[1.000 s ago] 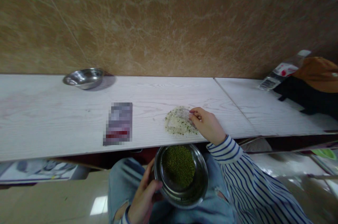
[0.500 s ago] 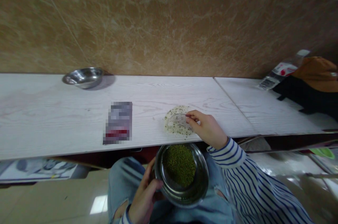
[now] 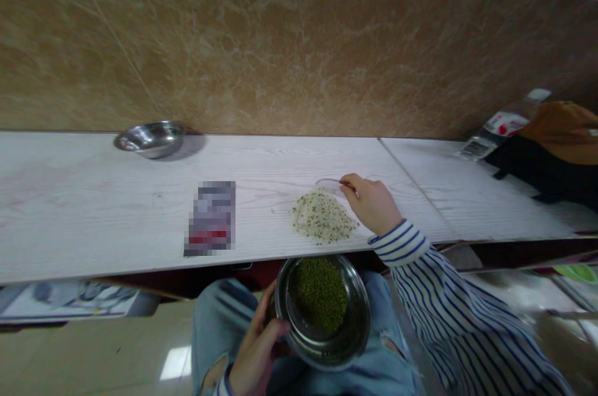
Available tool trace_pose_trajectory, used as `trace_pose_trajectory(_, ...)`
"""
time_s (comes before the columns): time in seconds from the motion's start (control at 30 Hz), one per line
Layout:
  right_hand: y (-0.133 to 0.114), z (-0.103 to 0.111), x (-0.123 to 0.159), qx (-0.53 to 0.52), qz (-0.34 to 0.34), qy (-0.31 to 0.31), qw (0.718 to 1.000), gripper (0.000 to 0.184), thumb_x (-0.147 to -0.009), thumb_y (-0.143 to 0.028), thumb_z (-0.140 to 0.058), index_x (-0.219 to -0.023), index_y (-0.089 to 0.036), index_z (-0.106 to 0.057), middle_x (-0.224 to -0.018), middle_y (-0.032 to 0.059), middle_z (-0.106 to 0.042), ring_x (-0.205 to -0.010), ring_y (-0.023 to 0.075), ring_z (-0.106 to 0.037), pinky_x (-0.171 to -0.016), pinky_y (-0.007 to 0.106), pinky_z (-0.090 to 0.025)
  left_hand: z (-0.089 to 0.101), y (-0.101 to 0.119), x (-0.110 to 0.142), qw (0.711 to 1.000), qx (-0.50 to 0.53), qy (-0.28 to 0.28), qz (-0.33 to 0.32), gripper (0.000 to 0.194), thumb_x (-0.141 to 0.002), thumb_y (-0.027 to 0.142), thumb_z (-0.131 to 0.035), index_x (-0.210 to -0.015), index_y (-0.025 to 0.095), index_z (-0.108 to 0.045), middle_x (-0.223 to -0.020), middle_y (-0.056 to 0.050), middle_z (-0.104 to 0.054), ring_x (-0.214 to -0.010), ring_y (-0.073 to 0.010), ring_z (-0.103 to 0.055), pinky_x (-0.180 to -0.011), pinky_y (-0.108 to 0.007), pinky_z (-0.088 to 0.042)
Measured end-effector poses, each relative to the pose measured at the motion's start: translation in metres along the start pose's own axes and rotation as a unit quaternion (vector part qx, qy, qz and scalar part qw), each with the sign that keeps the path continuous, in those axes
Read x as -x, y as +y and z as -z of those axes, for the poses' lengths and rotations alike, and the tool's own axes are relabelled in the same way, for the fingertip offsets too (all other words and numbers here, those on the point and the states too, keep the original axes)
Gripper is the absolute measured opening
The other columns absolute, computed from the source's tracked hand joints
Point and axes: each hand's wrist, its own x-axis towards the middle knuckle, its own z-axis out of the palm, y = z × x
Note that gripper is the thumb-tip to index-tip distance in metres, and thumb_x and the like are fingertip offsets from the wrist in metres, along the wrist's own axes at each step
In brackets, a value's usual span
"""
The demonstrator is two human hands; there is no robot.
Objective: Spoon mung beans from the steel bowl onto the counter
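A pile of white grains mixed with green beans [image 3: 322, 224] lies on the pale wooden counter [image 3: 116, 215]. My right hand [image 3: 371, 203] is closed on a small clear scoop [image 3: 329, 185], held at the far edge of the pile. Below the counter edge, my left hand [image 3: 255, 349] grips the rim of a steel bowl [image 3: 321, 312] resting on my lap. The bowl holds green beans.
An empty steel bowl [image 3: 150, 137] sits at the back left against the marble wall. A blurred packet [image 3: 211, 218] lies left of the pile. At the far right stand a plastic bottle [image 3: 502, 125] and a dark and orange bundle [image 3: 555, 147].
My right hand drew the scoop toward me over the pile, then moved it back to the pile's far edge. The pile now looks more heaped. The left hand and bowl stayed put.
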Motion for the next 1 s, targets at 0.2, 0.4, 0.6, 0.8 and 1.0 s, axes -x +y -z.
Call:
trace_pose_trajectory(0.2,-0.014,-0.010,-0.011,0.076,0.021,-0.043,0.996,0.027,-0.096,-0.030,-0.037,-0.105,-0.020,-0.060,-0.081,0.0061,-0.070,-0.072,0.0176,-0.061,-0.070,0.030,-0.036,0.002,0.000,0.000,1.000,-0.003,-0.001,-0.001,0.078,-0.063,0.019,-0.058,-0.138,0.023,-0.038,-0.123,-0.010,-0.060,-0.087,-0.0261,-0.062,-0.059,-0.034,-0.050)
trace_pose_trajectory(0.4,-0.018,-0.006,-0.001,0.038,0.062,-0.040,0.997,0.024,-0.096,-0.030,-0.040,-0.104,-0.022,-0.060,-0.086,0.0043,-0.070,-0.079,0.0170,-0.062,-0.074,0.031,-0.036,0.002,0.001,-0.001,1.000,-0.001,0.000,-0.009,0.076,-0.064,0.018,-0.057,-0.138,0.023,-0.038,-0.116,-0.009,-0.063,-0.079,-0.0227,-0.061,-0.056,-0.032,-0.049)
trace_pose_trajectory(0.6,-0.018,-0.003,0.010,0.009,0.094,-0.042,0.995,0.021,-0.095,-0.030,-0.042,-0.104,-0.022,-0.060,-0.090,0.0037,-0.070,-0.084,0.0175,-0.062,-0.077,0.032,-0.036,0.000,0.002,0.001,1.000,0.003,-0.007,-0.007,0.078,-0.063,0.018,-0.058,-0.138,0.023,-0.037,-0.110,-0.008,-0.065,-0.076,-0.0221,-0.062,-0.056,-0.033,-0.049)
trace_pose_trajectory(0.8,-0.020,0.001,0.021,-0.014,0.114,-0.043,0.992,0.019,-0.095,-0.027,-0.044,-0.103,-0.022,-0.060,-0.090,0.0038,-0.070,-0.087,0.0173,-0.061,-0.077,0.032,-0.034,0.001,0.002,-0.001,1.000,-0.001,-0.006,-0.008,0.080,-0.062,0.018,-0.059,-0.140,0.023,-0.037,-0.118,-0.010,-0.063,-0.085,-0.0252,-0.062,-0.058,-0.033,-0.050)
trace_pose_trajectory(1.0,-0.021,0.005,0.031,-0.011,0.129,-0.045,0.991,0.021,-0.096,-0.029,-0.042,-0.103,-0.022,-0.061,-0.088,0.0034,-0.069,-0.084,0.0169,-0.061,-0.076,0.032,-0.033,-0.001,0.001,-0.001,1.000,0.002,-0.008,-0.012,0.080,-0.063,0.018,-0.058,-0.140,0.023,-0.037,-0.120,-0.010,-0.062,-0.086,-0.0248,-0.060,-0.055,-0.032,-0.049)
